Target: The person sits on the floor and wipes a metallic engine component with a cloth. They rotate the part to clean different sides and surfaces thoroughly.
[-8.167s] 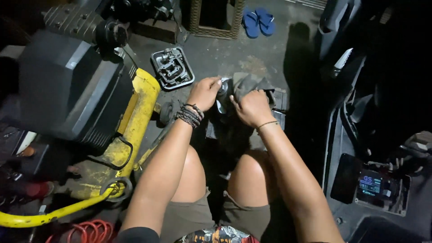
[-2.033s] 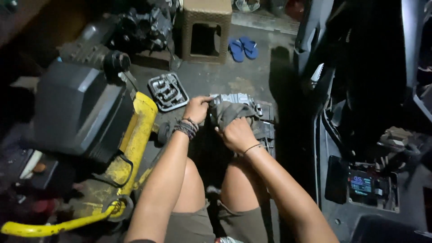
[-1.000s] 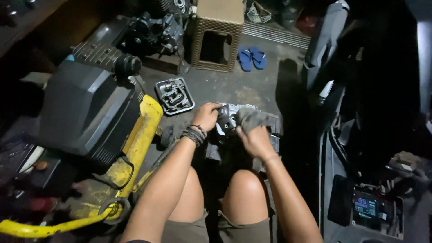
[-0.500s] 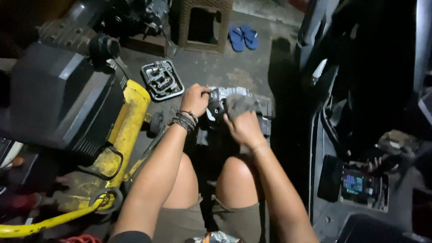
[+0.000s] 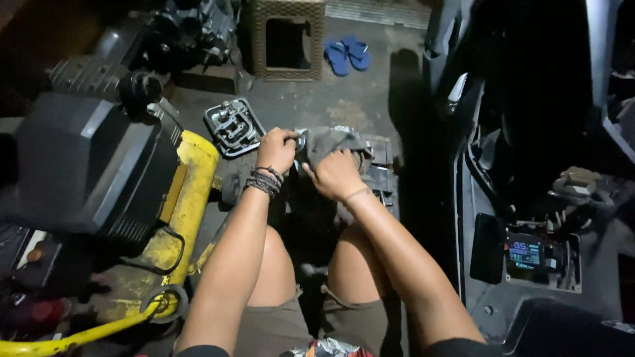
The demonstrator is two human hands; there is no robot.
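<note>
Head view, dim workshop: bare concrete floor [image 5: 311, 106], lit only in the middle, dark at both sides. Against the picture half a second back, camera tipped a little so more of the far floor shows; hands in nearly the same place, right hand shifted slightly over the cloth, which reads as rubbing or wiping still in progress rather than a new step begun.

Left hand [image 5: 276, 149], beaded bracelets at the wrist, fingers curled tight on the near-left edge of a small metal engine part [image 5: 377, 153], steadying it. Right hand [image 5: 336, 174] closed on a grey rag [image 5: 334, 140], pressing it down onto the top of that part. Part resting on the floor just past the knees, mostly hidden under rag and hands.

Edges and room: yellow compressor tank [image 5: 188, 192] and dark motor housing [image 5: 79, 172] close along the left forearm, little slack that way. Metal cover plate [image 5: 233, 125] lying just beyond the left hand, apart from it. Dark scooter bodywork [image 5: 529, 132] walling the right, with a battery bay [image 5: 539, 258] low down. Open floor ahead, up to a wicker stool [image 5: 286, 39] and blue sandals [image 5: 347, 54], well apart.
</note>
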